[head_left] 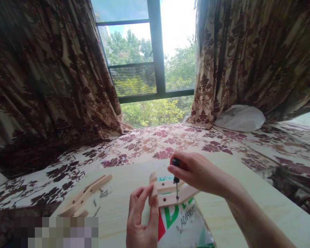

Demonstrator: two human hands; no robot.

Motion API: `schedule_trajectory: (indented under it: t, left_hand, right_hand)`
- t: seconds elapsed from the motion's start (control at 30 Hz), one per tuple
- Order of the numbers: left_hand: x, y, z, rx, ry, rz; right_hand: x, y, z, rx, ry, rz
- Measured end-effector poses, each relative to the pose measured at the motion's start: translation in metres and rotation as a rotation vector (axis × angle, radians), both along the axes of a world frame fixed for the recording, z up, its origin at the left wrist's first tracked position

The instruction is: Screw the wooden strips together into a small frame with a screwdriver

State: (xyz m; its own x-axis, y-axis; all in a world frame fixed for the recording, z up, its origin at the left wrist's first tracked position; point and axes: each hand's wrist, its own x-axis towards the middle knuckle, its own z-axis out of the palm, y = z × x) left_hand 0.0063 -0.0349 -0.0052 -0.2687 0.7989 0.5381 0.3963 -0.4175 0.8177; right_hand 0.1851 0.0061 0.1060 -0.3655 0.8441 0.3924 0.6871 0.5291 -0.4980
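Observation:
My right hand (pixel 189 172) is closed around the black handle of a screwdriver (pixel 176 168), held upright. Its metal shaft runs down to a dark hole in a pale wooden piece (pixel 172 200); whether a screw sits under the tip I cannot make out. My left hand (pixel 143 213) grips a short wooden crosspiece (pixel 153 193) at the left end of this wooden part, thumb in front and fingers behind. Another dark hole shows beside the screwdriver. Under the wood lies a printed white, green and red package (pixel 188 227).
On the pale wooden board (pixel 113 193), more wooden pieces (pixel 89 193) lie at the left, with several loose screws (pixel 103 193) beside them. Floral cloth (pixel 155 141) spreads behind the board. A white plastic bag (pixel 240 117) rests at the back right, near the curtains (pixel 232 62) and window.

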Motion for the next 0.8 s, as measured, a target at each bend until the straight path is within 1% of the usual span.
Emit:
schedule_trajectory:
  t: [0.1, 0.17, 0.4, 0.47, 0.6, 0.67, 0.8]
  left_hand:
    - [0.0003, -0.0005, 0.0014, -0.004, -0.006, -0.017]
    - [0.0007, -0.0007, 0.0023, -0.003, -0.008, -0.019]
    - [0.0019, -0.0017, 0.0046, -0.016, -0.014, 0.014]
    - [0.0023, -0.0019, 0.005, -0.023, -0.024, 0.003]
    - [0.0029, -0.0022, 0.0058, -0.021, -0.043, 0.0]
    - [0.0025, -0.0022, 0.0058, -0.023, -0.036, -0.007]
    - [0.001, -0.0019, 0.0049, -0.03, -0.012, -0.019]
  right_hand:
    - [0.0013, -0.0011, 0.0006, -0.019, 0.037, 0.09]
    - [0.0017, -0.0014, -0.0001, -0.021, 0.05, 0.117]
    - [0.0014, -0.0002, -0.0009, -0.001, 0.03, -0.007]
    - [0.0016, -0.002, 0.001, -0.002, 0.021, -0.001]
    - [0.0014, -0.0033, 0.0018, -0.029, 0.035, 0.069]
    - [0.0011, -0.0015, 0.0001, -0.019, 0.033, 0.053]
    - [0.0008, 0.002, -0.0023, 0.015, 0.007, -0.03]
